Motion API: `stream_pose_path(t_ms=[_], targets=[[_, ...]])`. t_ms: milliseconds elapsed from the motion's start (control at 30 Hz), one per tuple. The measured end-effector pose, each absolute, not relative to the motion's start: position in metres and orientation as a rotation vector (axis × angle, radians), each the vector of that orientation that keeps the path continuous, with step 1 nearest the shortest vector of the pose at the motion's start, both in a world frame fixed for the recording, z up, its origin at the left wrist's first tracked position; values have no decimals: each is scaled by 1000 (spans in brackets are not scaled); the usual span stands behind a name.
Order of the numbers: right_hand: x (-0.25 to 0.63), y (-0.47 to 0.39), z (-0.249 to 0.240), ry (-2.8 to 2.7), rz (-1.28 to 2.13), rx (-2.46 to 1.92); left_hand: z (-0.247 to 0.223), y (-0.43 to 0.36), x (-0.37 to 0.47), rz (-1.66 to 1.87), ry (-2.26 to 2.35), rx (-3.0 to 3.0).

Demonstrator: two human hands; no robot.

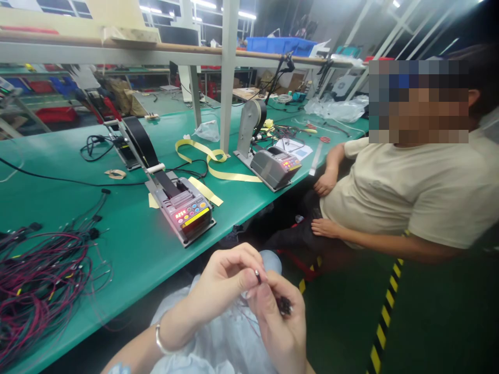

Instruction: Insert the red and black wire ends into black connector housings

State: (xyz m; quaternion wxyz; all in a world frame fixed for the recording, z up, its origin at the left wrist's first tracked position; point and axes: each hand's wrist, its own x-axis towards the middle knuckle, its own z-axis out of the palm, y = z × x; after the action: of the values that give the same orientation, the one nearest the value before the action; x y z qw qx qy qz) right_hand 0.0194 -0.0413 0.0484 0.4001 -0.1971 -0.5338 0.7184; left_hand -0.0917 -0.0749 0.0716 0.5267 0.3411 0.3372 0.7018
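Note:
Above my lap my two hands meet, fingertips touching. My left hand [230, 275], with a silver bangle on its wrist, pinches a small dark piece [258, 277] with a shiny tip between thumb and fingers. Against the same spot, my right hand [278, 311] presses its thumb and forefinger, while its curled fingers hold a bunch of small black connectors [284, 305] in the palm. Thin wires [249, 318] hang below the hands over light blue clothing.
A green table [128, 208] carries a wire pile [42, 280] at left, a tape dispenser [183, 208] with lit display, and a second dispenser [275, 166]. Yellow tape [234, 175] lies between. A seated person [413, 192] is at right, beside a striped floor line [385, 311].

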Motion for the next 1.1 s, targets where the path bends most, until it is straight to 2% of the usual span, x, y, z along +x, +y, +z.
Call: stream_pose_path(t_ms=[633, 900, 1100], targets=[[21, -35, 46, -1422, 1855, -429, 83, -84, -95, 1814, 1355, 1409], [24, -34, 54, -1530, 1774, -466, 82, -83, -94, 1791, 1182, 1039], [21, -44, 64, -1442, 1604, -734, 79, -77, -85, 1800, 1076, 841]])
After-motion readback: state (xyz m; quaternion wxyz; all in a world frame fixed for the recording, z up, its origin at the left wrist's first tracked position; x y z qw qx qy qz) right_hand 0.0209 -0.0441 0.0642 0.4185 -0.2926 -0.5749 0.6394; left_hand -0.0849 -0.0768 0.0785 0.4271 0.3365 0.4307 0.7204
